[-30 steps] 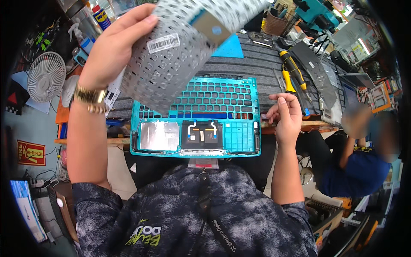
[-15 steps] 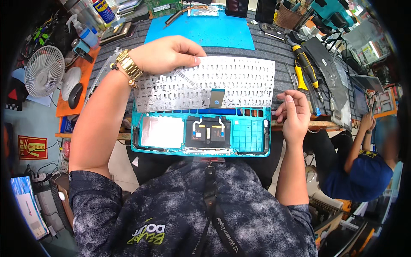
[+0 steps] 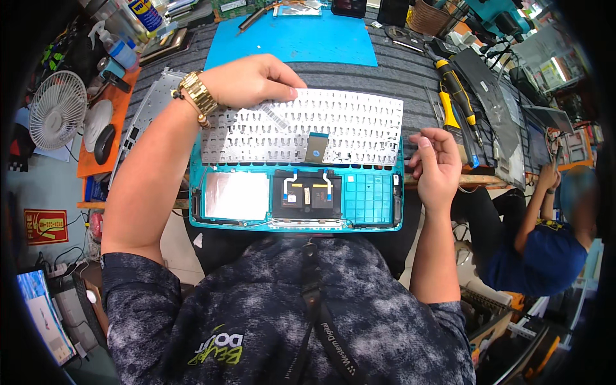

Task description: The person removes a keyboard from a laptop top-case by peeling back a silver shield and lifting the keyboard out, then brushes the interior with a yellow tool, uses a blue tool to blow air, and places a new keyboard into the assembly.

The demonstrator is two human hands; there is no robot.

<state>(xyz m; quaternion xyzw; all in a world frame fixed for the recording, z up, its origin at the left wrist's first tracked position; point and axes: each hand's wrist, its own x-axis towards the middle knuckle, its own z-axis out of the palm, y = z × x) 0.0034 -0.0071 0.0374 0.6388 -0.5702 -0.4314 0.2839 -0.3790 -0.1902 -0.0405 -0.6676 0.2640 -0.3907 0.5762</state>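
Observation:
My left hand [image 3: 256,80] pinches the far edge of a silver laptop keyboard panel [image 3: 256,138], whose metal underside faces up with a ribbon cable [image 3: 316,149] hanging from it. The panel lies over the far half of a teal laptop palm rest [image 3: 240,224]; the cover's far part is hidden under it. In the near half sit a black touchpad unit [image 3: 308,196] and a shiny silver sheet [image 3: 237,197]. Beside the cover's right edge hovers my right hand [image 3: 436,157], its fingers loosely curled and apart, holding nothing.
A blue mat [image 3: 292,42] lies at the back of the grey bench. To the right are a yellow-black screwdriver [image 3: 457,93] and black laptop parts [image 3: 491,96]. A fan [image 3: 58,109] and a mouse [image 3: 104,142] stand left. Another person [image 3: 539,256] sits at the right.
The keyboard panel's near edge has come down closer to the cover, covering its row of slots. My left hand still grips it; my right hand stays beside the cover.

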